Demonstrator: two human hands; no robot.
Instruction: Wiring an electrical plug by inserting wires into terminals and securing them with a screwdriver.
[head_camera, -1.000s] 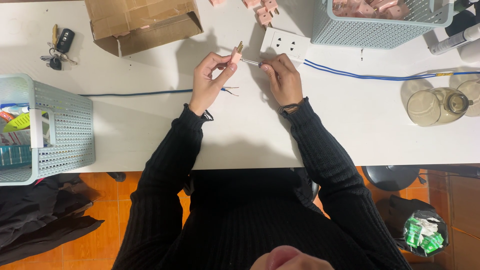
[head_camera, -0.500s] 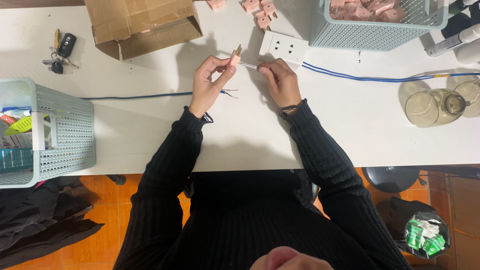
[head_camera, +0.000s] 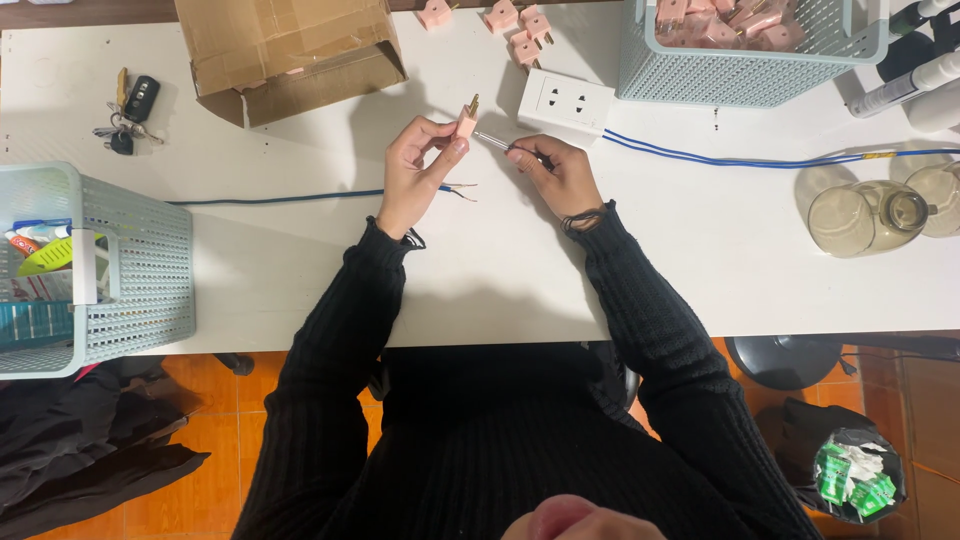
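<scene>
**Pink plug held up to a screwdriver over the white surface**

Pink plastic shows between the fingers of the left hand (head_camera: 415, 170), which is closed around a small plug (head_camera: 466, 122) with its brass prongs pointing up and away from the person. The right hand (head_camera: 552, 172) is closed on a slim screwdriver (head_camera: 492, 140), whose metal tip reaches toward the plug's side; whether it touches cannot be told. Both hands hover just above the white surface (head_camera: 480, 270), in front of the person's black ribbed sleeves.

A blue cable (head_camera: 275, 199) runs in from the left, and its stripped end lies just below the left hand. A second blue cable (head_camera: 740, 160) leads from the right to a white socket block (head_camera: 566, 100) lying just beyond the right hand. Farther back sit a cardboard box (head_camera: 290, 50), loose pink plugs (head_camera: 520, 30) and a pale basket (head_camera: 750, 45) filled with more of them. Keys (head_camera: 128, 110) lie at far left, above another basket (head_camera: 110, 270). Glass jars (head_camera: 870, 215) stand at the right edge.
</scene>
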